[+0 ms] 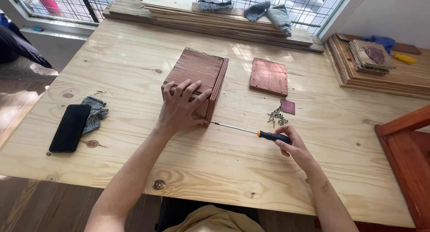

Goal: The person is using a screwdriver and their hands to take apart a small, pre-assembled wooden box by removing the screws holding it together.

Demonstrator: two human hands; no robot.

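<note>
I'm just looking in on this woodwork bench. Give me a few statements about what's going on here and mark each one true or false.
1. The left hand rests on top of the reddish wooden box. True.
2. The right hand holds a hammer. False: it holds a screwdriver with a black and orange handle, its tip at the box's lower corner.
3. A small heap of screws lies on the table right of the box. True.
4. The black phone lies on top of the box. False: it lies flat on the table, far left, beside a grey cloth.
5. A separate reddish wooden panel lies flat right of the box. True.
</note>
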